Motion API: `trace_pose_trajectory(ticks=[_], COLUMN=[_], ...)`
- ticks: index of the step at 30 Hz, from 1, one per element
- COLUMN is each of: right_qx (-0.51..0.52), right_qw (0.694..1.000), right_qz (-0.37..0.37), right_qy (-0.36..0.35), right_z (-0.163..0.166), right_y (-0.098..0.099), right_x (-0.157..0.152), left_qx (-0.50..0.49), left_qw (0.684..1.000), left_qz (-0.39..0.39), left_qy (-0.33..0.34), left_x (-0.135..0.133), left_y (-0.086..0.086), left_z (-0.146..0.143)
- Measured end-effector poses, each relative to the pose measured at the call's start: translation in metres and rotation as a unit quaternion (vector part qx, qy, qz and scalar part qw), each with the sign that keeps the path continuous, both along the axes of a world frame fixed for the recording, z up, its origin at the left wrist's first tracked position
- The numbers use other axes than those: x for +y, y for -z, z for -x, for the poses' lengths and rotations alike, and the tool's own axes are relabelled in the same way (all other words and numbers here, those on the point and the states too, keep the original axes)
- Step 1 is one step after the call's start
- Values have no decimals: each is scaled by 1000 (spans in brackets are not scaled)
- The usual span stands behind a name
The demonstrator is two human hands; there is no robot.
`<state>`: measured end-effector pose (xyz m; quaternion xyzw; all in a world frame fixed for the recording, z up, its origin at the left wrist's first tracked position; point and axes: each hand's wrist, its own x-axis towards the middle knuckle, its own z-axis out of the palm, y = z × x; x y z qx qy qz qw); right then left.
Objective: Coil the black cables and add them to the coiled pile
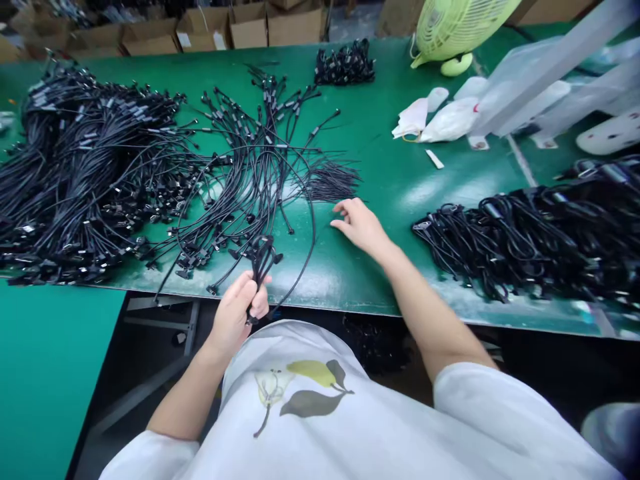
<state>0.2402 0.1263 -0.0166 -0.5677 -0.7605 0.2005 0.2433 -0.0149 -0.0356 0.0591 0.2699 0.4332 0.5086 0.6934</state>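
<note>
My left hand [241,299] is closed round a folded black cable [263,257], held upright near the table's front edge. One loose strand of it may run off to the right, but I cannot tell which cable that strand belongs to. My right hand [357,223] hovers at the near edge of a pile of thin black ties [333,180], its fingers bent and apart, with nothing visible in them. Beyond my left hand lies a spread of loose black cables [255,160] with small plugs at their ends.
A large heap of black cables [90,160] covers the left side. Bundled cables [530,233] lie at the right, with a smaller stack [345,63] at the back. A yellow-green fan [457,27], white bags [450,120] and a grey post [555,70] stand back right. Cardboard boxes [150,38] line the far edge.
</note>
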Motion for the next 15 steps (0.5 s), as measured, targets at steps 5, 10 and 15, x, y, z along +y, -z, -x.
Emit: trace_pose_trajectory(ticks=[5,10,15], right_qx=[-157,-183,1], right_qw=[974,973,990], right_qz=[67,74,109], right_qy=[-146,-121,-90], right_z=[-30,-51,-19], right_y=[3,-9,-17], right_x=[40,11,-51], left_qx=[-4,-7,-52], left_qw=[999,998,992], left_qz=[42,49,69], left_qy=[30,31,96], left_x=[5,5,16], left_y=[18,21,29], left_z=[-7,-7,-24])
